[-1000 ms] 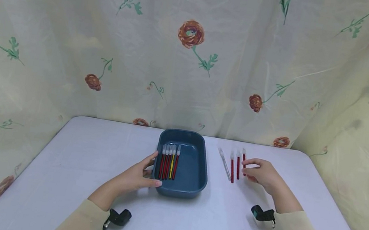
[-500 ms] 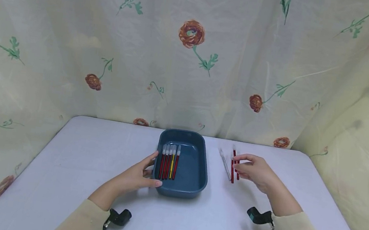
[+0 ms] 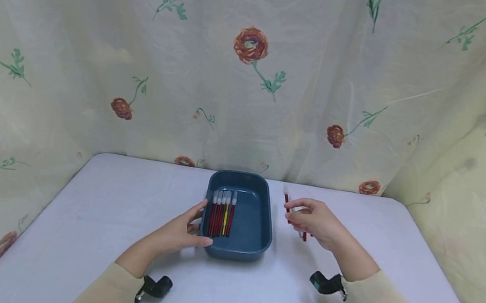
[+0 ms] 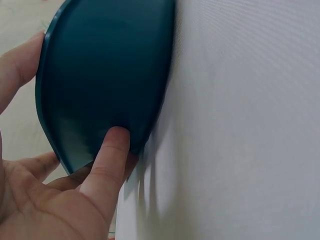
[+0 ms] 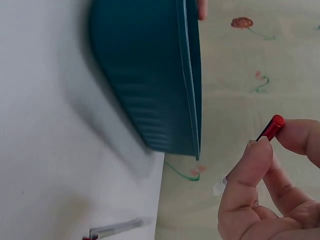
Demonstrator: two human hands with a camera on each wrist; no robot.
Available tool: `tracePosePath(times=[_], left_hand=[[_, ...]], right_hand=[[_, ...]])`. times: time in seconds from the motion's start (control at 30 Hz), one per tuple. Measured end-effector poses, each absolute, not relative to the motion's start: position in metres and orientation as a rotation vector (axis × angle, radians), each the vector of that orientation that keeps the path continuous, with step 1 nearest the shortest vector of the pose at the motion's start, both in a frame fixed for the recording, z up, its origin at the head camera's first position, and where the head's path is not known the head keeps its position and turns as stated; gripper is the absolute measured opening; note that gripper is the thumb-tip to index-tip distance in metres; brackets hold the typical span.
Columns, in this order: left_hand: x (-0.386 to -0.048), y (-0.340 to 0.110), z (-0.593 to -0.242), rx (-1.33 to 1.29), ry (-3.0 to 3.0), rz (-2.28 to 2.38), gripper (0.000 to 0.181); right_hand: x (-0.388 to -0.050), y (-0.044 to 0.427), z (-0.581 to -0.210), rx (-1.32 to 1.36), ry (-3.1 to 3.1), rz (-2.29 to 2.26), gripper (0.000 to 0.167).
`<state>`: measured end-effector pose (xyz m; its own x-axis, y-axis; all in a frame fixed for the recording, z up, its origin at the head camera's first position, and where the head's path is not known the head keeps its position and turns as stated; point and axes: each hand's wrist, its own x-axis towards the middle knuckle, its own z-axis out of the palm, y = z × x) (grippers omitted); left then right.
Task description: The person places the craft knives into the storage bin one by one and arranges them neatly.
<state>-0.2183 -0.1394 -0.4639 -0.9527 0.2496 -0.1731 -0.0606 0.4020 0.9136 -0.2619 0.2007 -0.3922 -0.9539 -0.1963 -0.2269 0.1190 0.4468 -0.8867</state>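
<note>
A blue tray (image 3: 235,255) stands mid-table with several red pens and one yellow pen (image 3: 226,216) lying side by side in its left half. My left hand (image 3: 177,233) rests against the tray's left side, fingers spread along the wall; the left wrist view shows its fingertips touching the tray (image 4: 110,65). Right of the tray, my right hand (image 3: 319,224) pinches a red pen (image 3: 286,197) with a clear cap, held above the table in the right wrist view, where the hand (image 5: 270,190) grips its red barrel (image 5: 272,127). Other pens (image 3: 304,236) lie partly hidden beneath that hand.
A white-covered table (image 3: 231,300) runs back to a hanging curtain (image 3: 296,102) printed with flowers. In the right wrist view, a silver-grey pen (image 5: 117,229) lies on the table near the tray. A black wrist camera (image 3: 156,286) sits on the left wrist, another (image 3: 327,283) on the right.
My right hand has moved left with the red pen, from the right end of the loose pens towards the tray. The left hand and tray have stayed in place.
</note>
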Motion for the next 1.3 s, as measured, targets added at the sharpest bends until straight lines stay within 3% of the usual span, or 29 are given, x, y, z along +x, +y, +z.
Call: tracePosePath(times=[1.3], left_hand=[[-0.217, -0.139, -0.463, 0.151, 2.367, 1.565, 0.109]], right_hand=[[-0.272, 0.112, -0.405, -0.020, 2.195, -1.597, 0.033]])
